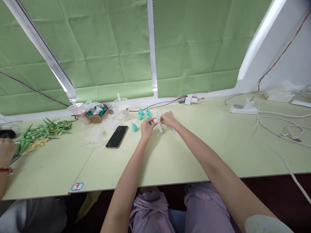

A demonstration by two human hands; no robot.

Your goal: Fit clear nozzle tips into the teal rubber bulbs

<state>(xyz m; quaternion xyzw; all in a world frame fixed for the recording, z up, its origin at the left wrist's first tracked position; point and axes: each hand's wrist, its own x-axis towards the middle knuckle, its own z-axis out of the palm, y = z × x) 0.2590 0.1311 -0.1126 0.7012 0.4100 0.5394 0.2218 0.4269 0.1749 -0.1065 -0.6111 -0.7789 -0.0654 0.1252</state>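
Observation:
My left hand is closed, its thumb and fingers pinching a small white round piece. Close on its right, my right hand has its fingers pressed together in a pinch; whatever lies between them is too small to make out. Under and between the hands, a row of small white pieces lies on the table. Several little turquoise vase-shaped pieces stand just beyond my left hand. One more turquoise piece with a whitish top stands apart to the left.
A black phone lies left of my arms, beside crumpled clear plastic. Behind are drink cups and a cardboard box. Green plant-like pieces lie near another person's hand. A power strip with cables is at right.

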